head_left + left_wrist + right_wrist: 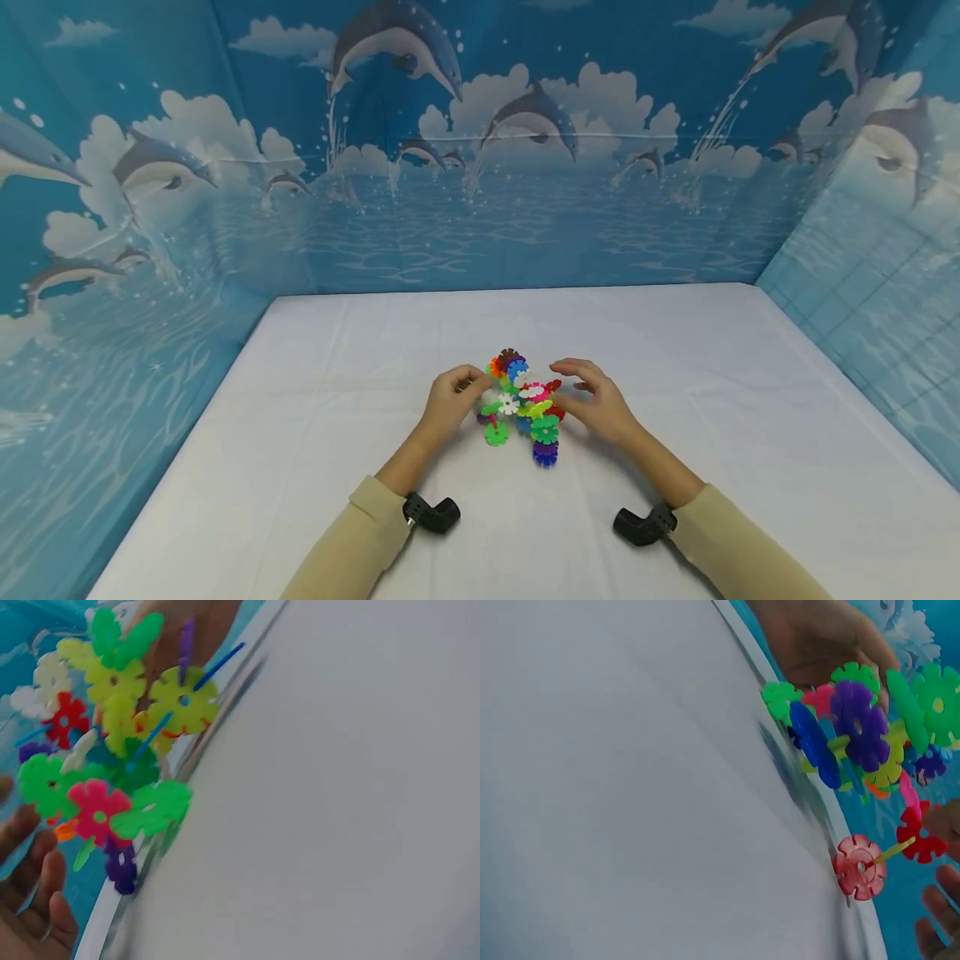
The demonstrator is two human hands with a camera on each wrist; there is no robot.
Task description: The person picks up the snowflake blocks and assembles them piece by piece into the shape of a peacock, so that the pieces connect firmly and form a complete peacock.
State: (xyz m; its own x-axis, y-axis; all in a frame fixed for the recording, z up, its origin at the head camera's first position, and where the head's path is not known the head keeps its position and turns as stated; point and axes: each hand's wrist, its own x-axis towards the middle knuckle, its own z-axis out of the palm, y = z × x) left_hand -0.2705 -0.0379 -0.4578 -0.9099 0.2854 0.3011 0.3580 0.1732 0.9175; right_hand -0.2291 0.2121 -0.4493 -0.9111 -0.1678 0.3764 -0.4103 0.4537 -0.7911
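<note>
A cluster of interlocking plastic snowflake discs [534,408], in green, yellow, red, white, purple and other colours, stands on the white table. My left hand [453,400] is at its left side, fingers loosely bent. In the left wrist view those fingers [34,877] lie beside a green disc [51,786] and an orange disc [66,829], seemingly apart from them. My right hand [600,404] is at the right side, its fingers spread. The right wrist view has its thumb against a red disc [921,834], which a yellow piece [894,850] links to another red disc [859,867].
A white cloth covers the table [360,350]. Behind it and along both sides hangs a blue curtain [480,225] printed with dolphins and clouds. Each wrist wears a black camera, the left one [433,514] and the right one [643,525], below beige sleeves.
</note>
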